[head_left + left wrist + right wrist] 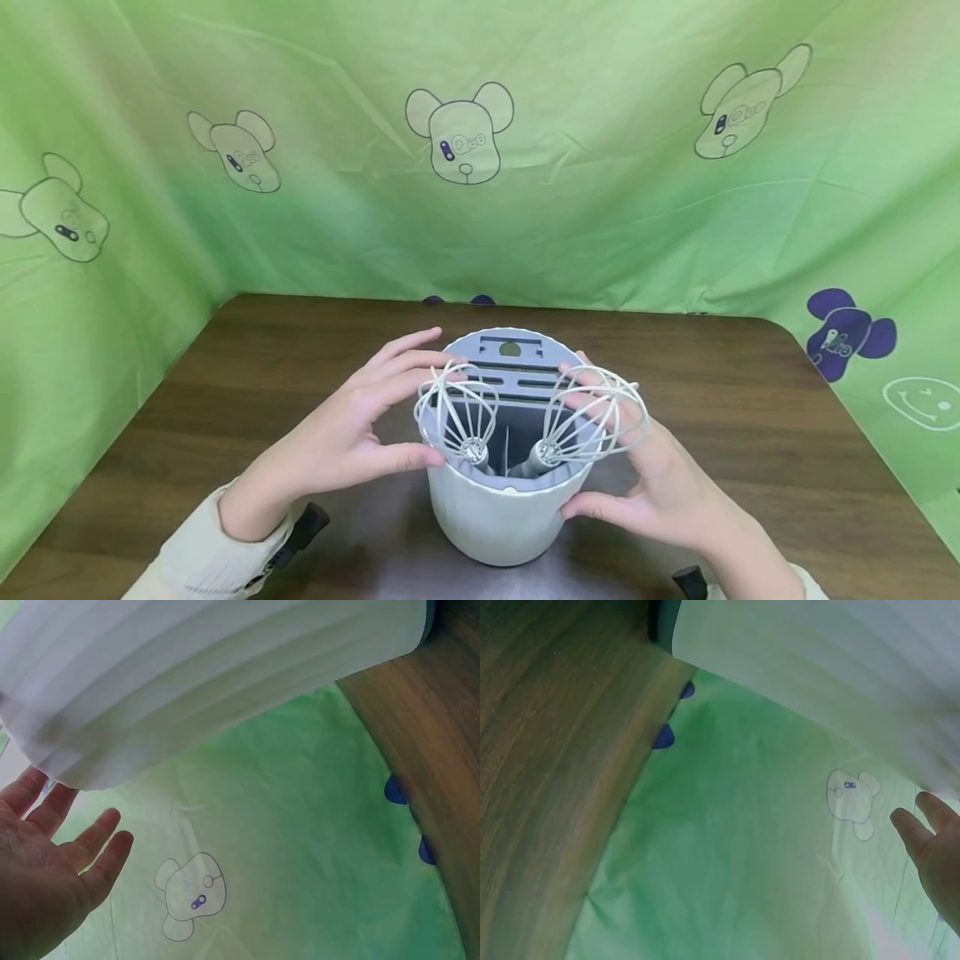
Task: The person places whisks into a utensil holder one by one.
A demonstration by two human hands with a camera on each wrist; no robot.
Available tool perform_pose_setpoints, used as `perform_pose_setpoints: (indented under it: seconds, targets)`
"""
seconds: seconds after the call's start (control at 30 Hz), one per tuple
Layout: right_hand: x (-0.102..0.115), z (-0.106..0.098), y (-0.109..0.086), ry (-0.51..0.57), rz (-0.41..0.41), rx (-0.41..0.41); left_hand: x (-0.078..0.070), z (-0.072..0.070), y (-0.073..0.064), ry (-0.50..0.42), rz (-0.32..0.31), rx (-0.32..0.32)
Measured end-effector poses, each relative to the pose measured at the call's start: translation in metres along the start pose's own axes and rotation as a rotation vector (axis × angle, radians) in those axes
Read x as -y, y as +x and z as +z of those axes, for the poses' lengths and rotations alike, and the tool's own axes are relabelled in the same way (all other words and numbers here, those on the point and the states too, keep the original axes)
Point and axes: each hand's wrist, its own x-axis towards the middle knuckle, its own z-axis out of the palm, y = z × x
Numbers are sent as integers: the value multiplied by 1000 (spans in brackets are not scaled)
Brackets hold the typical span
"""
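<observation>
A white utensil holder (502, 521) with ribbed sides and a grey slotted top insert (517, 379) stands upright on the table. Two pale wire whisks, a left whisk (472, 450) and a right whisk (551, 450), lean outward from its front compartment, wire heads up and handles mostly hidden inside. At the holder's left side is my left hand (375, 417), its thumb tip at the rim and its fingers spread behind the left whisk. My right hand (648, 467) is on the other side, thumb against the outer wall, fingers extended and partly hidden behind the right whisk's wires.
The brown wooden table (247, 375) has rounded far corners. Green cloth (600, 233) printed with bear faces hangs behind it and along both sides. A black strap piece (306, 527) sits at the left cuff, with a similar dark piece (690, 581) by the right wrist.
</observation>
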Motion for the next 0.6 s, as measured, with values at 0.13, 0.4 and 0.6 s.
perform_pose_setpoints:
  seconds: [0.13,0.4,0.6]
  targets:
    - [-2,-5,-1,-13,34,14,2,3,1,38,37,-19]
    - [-2,-14,-7,-18,121,54,0,10,4,109,78,-57]
    - [-13,-25,-20,-51,153,47,9,0,0,209,34,-88]
